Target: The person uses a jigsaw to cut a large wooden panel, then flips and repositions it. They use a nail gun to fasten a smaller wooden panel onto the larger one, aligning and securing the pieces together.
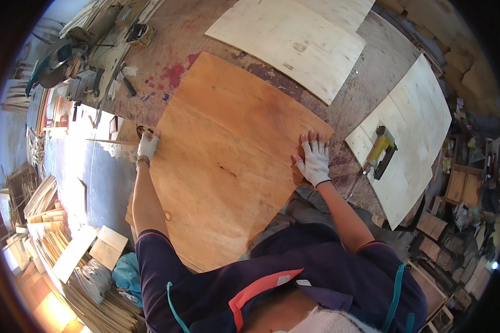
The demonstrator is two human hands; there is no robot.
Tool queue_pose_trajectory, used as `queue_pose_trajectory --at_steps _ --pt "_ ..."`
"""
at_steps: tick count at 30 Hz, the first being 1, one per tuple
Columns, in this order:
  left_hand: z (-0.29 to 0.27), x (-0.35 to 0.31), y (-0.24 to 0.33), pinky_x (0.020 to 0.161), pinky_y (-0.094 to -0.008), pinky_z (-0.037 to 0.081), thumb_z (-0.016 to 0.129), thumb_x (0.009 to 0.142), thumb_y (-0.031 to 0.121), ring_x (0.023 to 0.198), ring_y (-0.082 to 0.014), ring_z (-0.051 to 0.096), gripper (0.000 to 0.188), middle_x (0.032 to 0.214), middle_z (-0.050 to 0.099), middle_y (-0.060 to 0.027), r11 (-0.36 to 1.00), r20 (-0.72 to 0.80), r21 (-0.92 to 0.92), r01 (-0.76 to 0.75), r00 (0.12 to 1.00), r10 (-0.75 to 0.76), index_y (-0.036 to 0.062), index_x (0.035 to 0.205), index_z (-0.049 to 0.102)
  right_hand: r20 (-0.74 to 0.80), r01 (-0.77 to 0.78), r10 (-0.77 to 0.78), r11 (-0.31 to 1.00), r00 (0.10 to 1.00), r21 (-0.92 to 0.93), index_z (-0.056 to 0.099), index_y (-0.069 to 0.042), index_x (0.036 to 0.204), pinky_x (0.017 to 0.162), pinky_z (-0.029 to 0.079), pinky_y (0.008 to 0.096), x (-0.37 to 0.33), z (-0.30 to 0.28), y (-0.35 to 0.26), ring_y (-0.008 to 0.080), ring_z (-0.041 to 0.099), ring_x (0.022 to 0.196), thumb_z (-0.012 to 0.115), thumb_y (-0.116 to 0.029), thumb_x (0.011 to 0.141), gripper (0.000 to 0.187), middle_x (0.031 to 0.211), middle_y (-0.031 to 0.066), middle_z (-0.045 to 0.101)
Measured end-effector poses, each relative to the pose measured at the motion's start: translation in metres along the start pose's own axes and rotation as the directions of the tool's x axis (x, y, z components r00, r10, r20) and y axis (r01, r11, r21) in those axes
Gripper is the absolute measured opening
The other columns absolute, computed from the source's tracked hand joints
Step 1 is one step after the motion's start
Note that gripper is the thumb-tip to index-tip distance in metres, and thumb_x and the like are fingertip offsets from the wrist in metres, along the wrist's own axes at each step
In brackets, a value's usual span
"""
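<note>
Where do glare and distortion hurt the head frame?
Head view: glare washes out part of the floor at left; head view: fisheye bows the right-hand pale sheet, with dark vignetting at the rim; head view: orange-brown board stays readable, grain included.

Left hand (147, 145) and right hand (315, 161) at a brown board (222, 127)

Seen from the brown board's middle, the gloved left hand is at its nine o'clock edge; the gloved right hand lies fingers spread at three o'clock. Pale boards (294, 44) lie on the table (150, 61) at one o'clock. Farther out at three, a yellow-green nail gun (379, 149) rests on another pale board (419, 119). At seven, a blue bundle (126, 277) sits beside stacked wood strips (97, 311).
</note>
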State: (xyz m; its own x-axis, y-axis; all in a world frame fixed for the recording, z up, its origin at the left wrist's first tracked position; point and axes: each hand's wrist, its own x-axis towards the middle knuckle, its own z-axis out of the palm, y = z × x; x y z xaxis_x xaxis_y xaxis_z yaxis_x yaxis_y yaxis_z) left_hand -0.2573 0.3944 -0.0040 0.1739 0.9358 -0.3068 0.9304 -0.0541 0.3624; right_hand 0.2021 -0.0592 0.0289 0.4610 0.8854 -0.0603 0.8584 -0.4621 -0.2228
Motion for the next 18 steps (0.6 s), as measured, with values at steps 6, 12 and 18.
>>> queue_pose_trajectory --at_steps 6,12,18 --pt "0.022 -0.106 0.066 0.109 -0.0454 0.042 0.068 0.090 0.055 0.136 -0.0399 0.048 0.084 0.146 0.049 -0.0262 0.993 -0.479 -0.113 -0.029 0.877 -0.029 -0.0030 0.145 0.043 -0.003 0.030 -0.030 0.999 1.000 0.027 0.038 -0.017 0.156 0.123 0.014 0.0605 0.025 0.005 0.013 0.0421 0.020 0.154 0.065 -0.049 0.090 0.078 0.166 0.0166 0.026" --pt "0.110 -0.337 0.077 0.113 -0.0469 0.038 0.066 0.091 0.060 0.138 -0.0414 0.044 0.092 0.151 0.043 -0.0254 0.700 -0.588 -0.329 0.633 0.442 -0.677 -0.0052 0.149 0.038 -0.035 0.008 -0.006 0.999 0.999 0.048 0.039 -0.016 0.156 0.122 0.015 0.0616 0.052 0.003 0.022 0.0425 0.021 0.153 0.064 -0.049 0.091 0.077 0.166 0.0171 0.027" --pt "0.220 -0.493 -0.007 0.114 -0.0468 0.037 0.059 0.092 0.060 0.140 -0.0380 0.043 0.086 0.154 0.045 -0.0170 -0.053 0.127 -0.811 0.583 0.088 -0.988 0.0002 0.150 0.039 -0.043 0.002 0.001 0.997 0.999 0.072 0.040 -0.016 0.155 0.122 0.016 0.0624 0.067 0.004 0.014 0.0425 0.022 0.153 0.063 -0.050 0.092 0.076 0.165 0.0176 0.029"
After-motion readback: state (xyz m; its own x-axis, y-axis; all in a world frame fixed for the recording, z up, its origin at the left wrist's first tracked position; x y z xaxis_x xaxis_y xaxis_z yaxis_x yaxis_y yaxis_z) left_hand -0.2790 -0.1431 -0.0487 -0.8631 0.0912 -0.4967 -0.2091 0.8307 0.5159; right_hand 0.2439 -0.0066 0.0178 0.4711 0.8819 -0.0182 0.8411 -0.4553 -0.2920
